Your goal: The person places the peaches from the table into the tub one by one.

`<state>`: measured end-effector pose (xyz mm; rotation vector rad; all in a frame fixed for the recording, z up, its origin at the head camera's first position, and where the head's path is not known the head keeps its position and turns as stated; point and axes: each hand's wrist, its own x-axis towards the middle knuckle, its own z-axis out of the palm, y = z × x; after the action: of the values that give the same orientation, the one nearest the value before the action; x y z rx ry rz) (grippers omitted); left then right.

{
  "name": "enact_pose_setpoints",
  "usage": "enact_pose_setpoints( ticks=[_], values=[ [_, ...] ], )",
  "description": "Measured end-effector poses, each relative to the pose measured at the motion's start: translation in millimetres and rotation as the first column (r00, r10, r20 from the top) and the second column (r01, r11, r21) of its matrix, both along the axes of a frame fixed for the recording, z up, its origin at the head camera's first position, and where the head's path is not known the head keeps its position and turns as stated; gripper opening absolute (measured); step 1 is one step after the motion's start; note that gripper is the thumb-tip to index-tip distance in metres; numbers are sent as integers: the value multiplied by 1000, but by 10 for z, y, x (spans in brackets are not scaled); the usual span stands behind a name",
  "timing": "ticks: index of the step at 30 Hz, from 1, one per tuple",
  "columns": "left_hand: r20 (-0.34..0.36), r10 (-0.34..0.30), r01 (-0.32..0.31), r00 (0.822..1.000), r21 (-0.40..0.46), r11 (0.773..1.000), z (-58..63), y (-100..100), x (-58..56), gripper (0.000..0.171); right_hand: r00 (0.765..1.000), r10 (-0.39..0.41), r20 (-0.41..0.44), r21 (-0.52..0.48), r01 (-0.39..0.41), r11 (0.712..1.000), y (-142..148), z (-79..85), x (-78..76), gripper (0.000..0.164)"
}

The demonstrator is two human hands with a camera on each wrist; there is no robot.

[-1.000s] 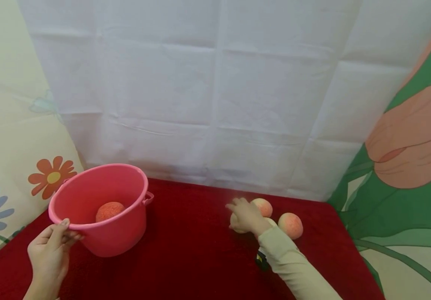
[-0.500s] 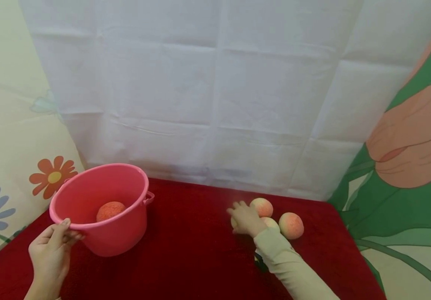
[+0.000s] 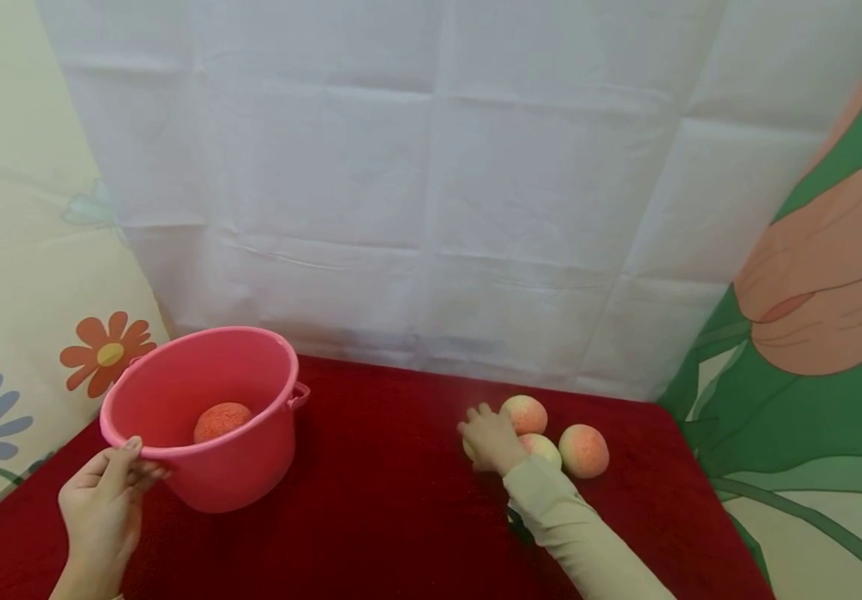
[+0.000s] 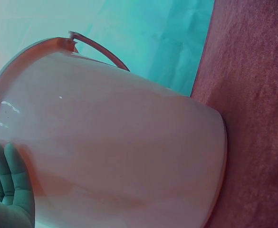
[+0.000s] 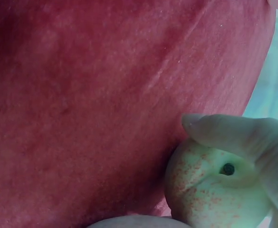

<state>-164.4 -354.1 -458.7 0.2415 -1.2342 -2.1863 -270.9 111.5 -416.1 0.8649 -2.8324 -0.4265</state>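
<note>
At the left of the head view stands a pink bucket (image 3: pixel 251 471), its near rim pinched between the thumb and fingers of my left hand (image 3: pixel 104 504). In the left wrist view those fingers (image 4: pixel 17 168) lie against the bucket's outer wall. A reddish peach (image 3: pixel 221 422) lies inside the bucket. On the right, my right hand (image 3: pixel 493 440) grips a pale peach with red speckles (image 5: pixel 210 197); the head view mostly hides it behind the hand. Beside the hand are a back peach (image 3: pixel 527 415), a near peach (image 3: pixel 541 448) partly behind the sleeve, and a right peach (image 3: pixel 584 451).
Dark red cloth (image 3: pixel 378 500) covers the table. A white creased sheet (image 3: pixel 401 208) hangs behind it, with flower-patterned hangings (image 3: pixel 814 333) at both sides. A small dark object (image 3: pixel 518 527) shows by the right wrist, too hidden to identify.
My right hand and forearm have shifted slightly, uncovering more of the near peach beside the sleeve. The left hand keeps its hold on the bucket, which stays in place.
</note>
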Motion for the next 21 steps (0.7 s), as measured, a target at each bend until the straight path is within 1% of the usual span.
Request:
enact_pose_setpoints(
  ticks=[2, 3, 5, 8, 9, 11, 12, 13, 14, 15, 18, 19, 21],
  values=[
    [-5, -5, 5, 1000, -1, 1000, 0, 2, -2, 18, 1000, 1, 4, -8, -1, 1000, 3, 1, -1, 52],
    [3, 5, -5, 1000, -11, 1000, 45, 47, 17, 17, 1000, 2, 8, -12, -2, 1000, 5, 1, -2, 51],
    [15, 4, -4, 1000, 10, 1000, 196, 163, 87, 15, 1000, 6, 14, -23, -6, 1000, 7, 7, -2, 50],
    [4, -1, 0, 1000, 48, 999, 442, 361, 204, 15, 1000, 12, 19, -33, -11, 999, 10, 9, -7, 48],
    [16, 2, -3, 1000, 66, 998, 524, 422, 240, 15, 1000, 13, 19, -31, -13, 999, 11, 11, -10, 48],
    [21, 1, -3, 1000, 88, 996, 632, 505, 293, 16, 1000, 17, 15, -27, -16, 999, 11, 13, -19, 46],
    [24, 2, -4, 1000, 94, 996, 662, 527, 307, 16, 1000, 18, 12, -24, -18, 1000, 11, 13, -24, 45],
    [50, 6, -11, 999, 102, 995, 687, 541, 316, 15, 1000, 21, 7, -21, -20, 1000, 11, 19, -27, 45],
    [48, 5, -10, 999, 106, 994, 691, 542, 317, 15, 1000, 24, 2, -18, -24, 1000, 9, 26, -30, 45],
    [23, 1, -3, 1000, 101, 995, 678, 533, 313, 16, 1000, 27, -2, -15, -27, 1000, 8, 34, -31, 44],
    [20, -2, 0, 1000, 92, 996, 606, 473, 277, 16, 999, 39, -16, -17, -39, 999, 1, 68, -27, 43],
    [6, -6, 5, 1000, 68, 998, 558, 438, 257, 16, 999, 42, -19, -17, -42, 999, -2, 79, -25, 43],
    [17, -7, 6, 1000, 69, 998, 518, 401, 235, 15, 999, 47, -23, -15, -48, 999, -8, 98, -17, 42]
  ],
)
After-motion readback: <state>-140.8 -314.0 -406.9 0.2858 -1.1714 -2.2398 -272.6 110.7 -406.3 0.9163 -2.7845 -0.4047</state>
